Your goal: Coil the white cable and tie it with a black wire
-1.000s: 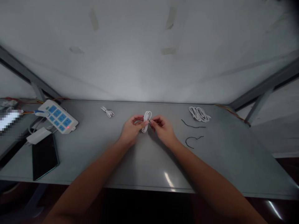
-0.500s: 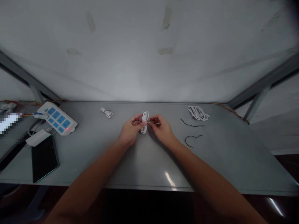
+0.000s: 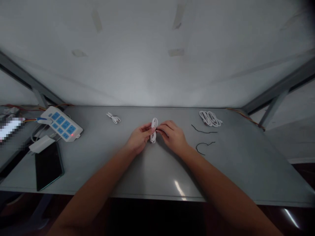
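Upright between my hands is a coiled white cable (image 3: pixel 154 124), narrowed at its middle. My left hand (image 3: pixel 140 137) pinches that middle between thumb and fingers. My right hand (image 3: pixel 174 136) is closed at the cable's right side, its fingertips together on the black twist tie, of which only a little dark bit shows; the rest is hidden by the fingers. Two loose black twist ties, one nearly straight (image 3: pixel 204 130) and one curved (image 3: pixel 199 147), lie to the right of my right hand. A second, loosely coiled white cable (image 3: pixel 210 118) rests behind them.
A small white cable bundle with a dark tie (image 3: pixel 113 118) lies at the back left. Farther left are a power strip (image 3: pixel 62 124) with a lit red light, a white adapter (image 3: pixel 42 144) and a black tablet (image 3: pixel 49 167). A pale wall (image 3: pixel 137 65) rises behind the table.
My right hand has turned over, its fingers now closer together and covering most of the black twist tie. The left hand still grips the coil; the view has shifted slightly.
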